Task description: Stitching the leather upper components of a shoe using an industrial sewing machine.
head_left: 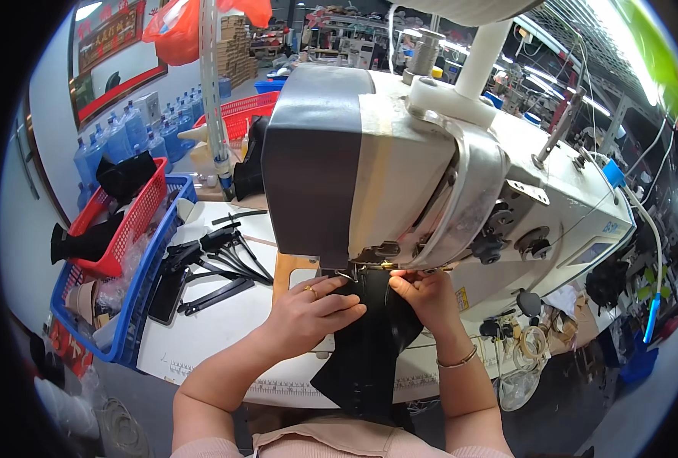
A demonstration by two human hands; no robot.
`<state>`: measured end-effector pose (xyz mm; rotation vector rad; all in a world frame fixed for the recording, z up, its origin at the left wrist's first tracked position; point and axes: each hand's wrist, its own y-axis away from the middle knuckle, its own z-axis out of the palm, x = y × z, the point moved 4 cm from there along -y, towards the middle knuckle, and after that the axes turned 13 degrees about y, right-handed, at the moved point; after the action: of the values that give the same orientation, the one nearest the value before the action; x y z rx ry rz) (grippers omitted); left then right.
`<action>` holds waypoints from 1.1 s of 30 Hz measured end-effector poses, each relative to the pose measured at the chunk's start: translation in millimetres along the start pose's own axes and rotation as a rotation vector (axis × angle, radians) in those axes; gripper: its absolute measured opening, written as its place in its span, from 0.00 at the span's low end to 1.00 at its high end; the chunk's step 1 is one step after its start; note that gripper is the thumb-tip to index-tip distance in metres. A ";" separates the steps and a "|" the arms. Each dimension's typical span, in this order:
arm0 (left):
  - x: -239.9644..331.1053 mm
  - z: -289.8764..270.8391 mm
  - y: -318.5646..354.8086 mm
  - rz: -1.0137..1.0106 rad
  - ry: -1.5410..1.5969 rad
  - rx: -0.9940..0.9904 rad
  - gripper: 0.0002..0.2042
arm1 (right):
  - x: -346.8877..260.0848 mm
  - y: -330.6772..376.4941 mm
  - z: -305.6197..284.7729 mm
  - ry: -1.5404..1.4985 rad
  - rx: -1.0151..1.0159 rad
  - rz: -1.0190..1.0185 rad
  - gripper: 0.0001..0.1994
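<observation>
A black, leather-like workpiece (363, 347) runs from under the head of a white and dark grey sewing machine (400, 175) down over the table's near edge toward my lap. My left hand (308, 309), a ring on one finger, lies on the left side of the workpiece with its fingers stretched out, close to the needle area. On the other side, my right hand (429, 296) pinches the workpiece's upper right edge between thumb and forefinger. The machine head partly hides the needle and the presser foot.
Black straps (236, 248) and a dark phone (168, 296) lie on the white table (201, 336) at left. Beyond them stand a blue basket (117, 336) and a red basket (129, 237). Tape rolls (532, 342) sit at right. A blue-tipped cable (652, 317) hangs far right.
</observation>
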<state>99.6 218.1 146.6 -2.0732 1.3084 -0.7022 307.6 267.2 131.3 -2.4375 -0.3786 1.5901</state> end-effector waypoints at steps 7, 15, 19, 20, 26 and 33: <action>-11.5 -0.1 -1.2 -0.042 0.050 0.067 0.19 | 0.0 -16.2 4.0 0.072 0.079 -0.106 0.07; -13.2 2.0 -0.8 -0.052 0.070 0.076 0.20 | -10.5 75.8 -85.8 1.033 1.081 -0.446 0.11; -12.4 3.2 -0.5 -0.014 0.055 0.091 0.20 | 22.2 83.9 -109.3 1.401 1.067 -0.347 0.15; -10.4 3.7 0.3 -0.011 0.062 0.084 0.20 | 22.7 87.5 -108.1 1.358 1.038 -0.412 0.15; -15.8 0.8 3.9 -0.060 0.201 -0.002 0.20 | 1.2 77.5 -44.6 0.772 0.705 -0.459 0.14; -89.7 9.8 -14.8 -0.843 0.638 -0.027 0.12 | 41.1 36.9 20.8 -0.362 -0.055 0.218 0.06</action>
<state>81.4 307.4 139.3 -2.5110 0.6437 -1.8217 308.1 246.2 76.2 -2.2899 -0.2181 2.1492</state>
